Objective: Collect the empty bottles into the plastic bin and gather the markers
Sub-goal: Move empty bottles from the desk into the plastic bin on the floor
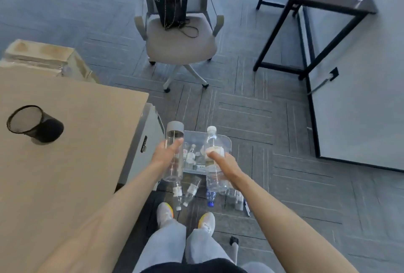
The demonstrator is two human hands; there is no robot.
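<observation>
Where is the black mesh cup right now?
In the head view, the black mesh cup lies tipped on its side at the far left, on the tan tabletop, well apart from the left hand and the bottles.

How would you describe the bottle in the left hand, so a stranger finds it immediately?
Start at the clear plastic bin on the carpet. Above its left side, the left hand holds a straight clear bottle. Unlike the others, it has a wide grey cap and no label.
</observation>
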